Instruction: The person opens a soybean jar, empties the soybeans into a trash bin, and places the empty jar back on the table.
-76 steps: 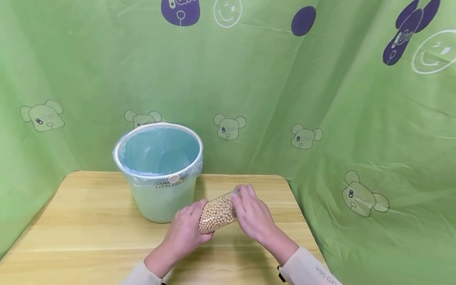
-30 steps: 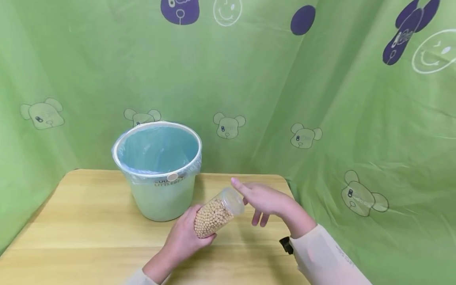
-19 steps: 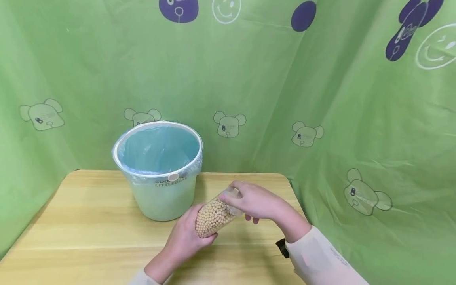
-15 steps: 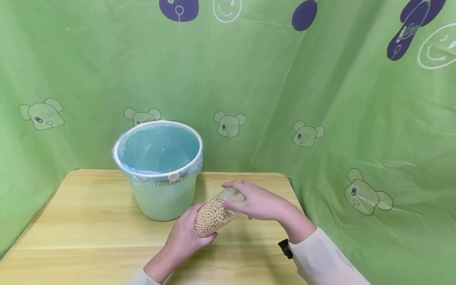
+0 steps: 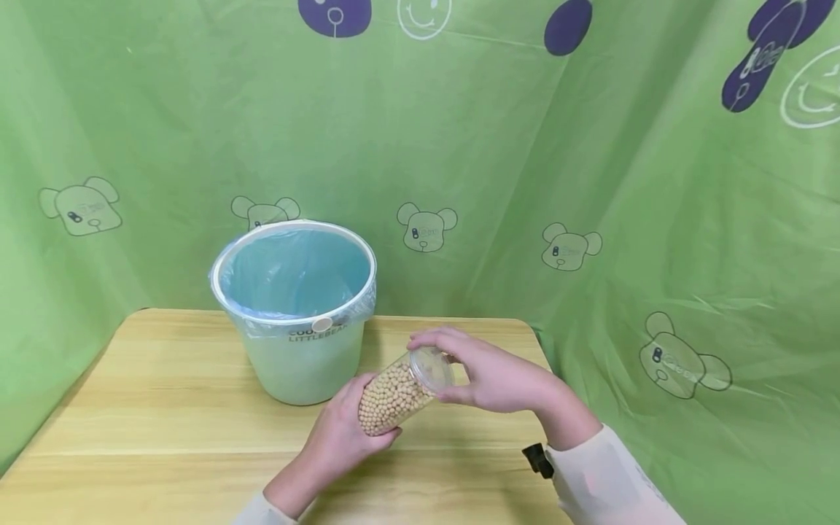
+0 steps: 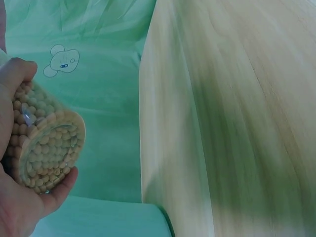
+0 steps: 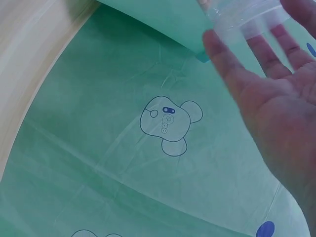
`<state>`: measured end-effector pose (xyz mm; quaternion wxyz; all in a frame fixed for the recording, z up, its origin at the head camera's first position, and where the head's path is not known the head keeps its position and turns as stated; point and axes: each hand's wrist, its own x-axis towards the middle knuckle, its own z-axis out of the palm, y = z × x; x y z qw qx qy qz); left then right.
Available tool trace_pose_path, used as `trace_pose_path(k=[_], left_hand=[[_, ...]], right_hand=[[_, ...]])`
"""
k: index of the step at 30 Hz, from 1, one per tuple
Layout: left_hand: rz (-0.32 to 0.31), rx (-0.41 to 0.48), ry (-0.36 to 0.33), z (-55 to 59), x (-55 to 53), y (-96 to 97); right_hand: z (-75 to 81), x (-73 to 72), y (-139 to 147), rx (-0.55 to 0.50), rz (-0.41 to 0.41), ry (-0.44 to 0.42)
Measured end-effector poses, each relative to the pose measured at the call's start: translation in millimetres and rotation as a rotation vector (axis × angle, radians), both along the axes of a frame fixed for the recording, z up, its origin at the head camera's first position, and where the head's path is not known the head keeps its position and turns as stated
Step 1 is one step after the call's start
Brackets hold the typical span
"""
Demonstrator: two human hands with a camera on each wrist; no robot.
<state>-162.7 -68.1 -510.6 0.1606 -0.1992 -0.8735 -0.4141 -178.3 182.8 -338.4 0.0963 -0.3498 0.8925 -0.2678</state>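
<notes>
A clear plastic jar (image 5: 391, 399) full of round tan beans is held tilted above the table, its lidded end up and to the right. My left hand (image 5: 339, 430) grips it round the lower part; in the left wrist view the thumb and fingers wrap the jar (image 6: 47, 143) near its base. The clear lid (image 5: 431, 370) is on the jar. My right hand (image 5: 495, 372) holds the lid's rim between thumb and fingers, with the palm away from the lid. The right wrist view shows the lid (image 7: 242, 15) partly, at the top edge.
A pale green bin (image 5: 303, 368) with a white rim and a thin plastic liner stands on the wooden table (image 5: 164, 408), left of and behind the jar. Green cloth (image 5: 485, 146) printed with bear heads hangs around the table.
The right hand left the lid, came back over it, and has turned round it, thumb now at the lower edge. The left hand holds the jar, slightly lower and left than at first.
</notes>
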Motion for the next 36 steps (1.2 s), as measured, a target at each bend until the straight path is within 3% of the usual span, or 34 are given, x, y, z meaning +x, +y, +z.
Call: trace_pose_path(k=[3, 6, 11, 14, 18, 24, 30, 36], left_hand=[[-0.008, 0.007, 0.001, -0.1, 0.5, 0.3], [-0.01, 0.029, -0.025, 0.3, 1.1, 0.1], [0.004, 0.076, -0.119, 2.5, 1.7, -2.4], [0.019, 0.099, -0.146, 3.2, 2.6, -5.0], [0.033, 0.136, -0.162, 2.2, 3.5, -8.6], [0.038, 0.155, -0.174, -2.2, 4.6, -12.0], [0.054, 0.132, -0.147, -2.8, 9.9, -17.9], [0.06, 0.113, -0.136, 1.1, 19.0, -26.8]], right_hand=[[-0.7, 0.5, 2.9, -0.01, 0.021, 0.042], [0.6, 1.2, 7.0, -0.064, -0.011, 0.026], [1.8, -0.1, 20.7, -0.211, -0.145, -0.041], [-5.9, -3.5, 30.9, -0.223, -0.245, -0.046], [-34.5, -9.3, 42.8, -0.118, -0.385, -0.053], [-104.1, -10.9, 48.0, 0.167, -0.546, -0.092], [-159.3, -5.3, 44.1, 0.311, -0.502, -0.196], [-184.6, -1.4, 40.3, 0.36, -0.457, -0.195]])
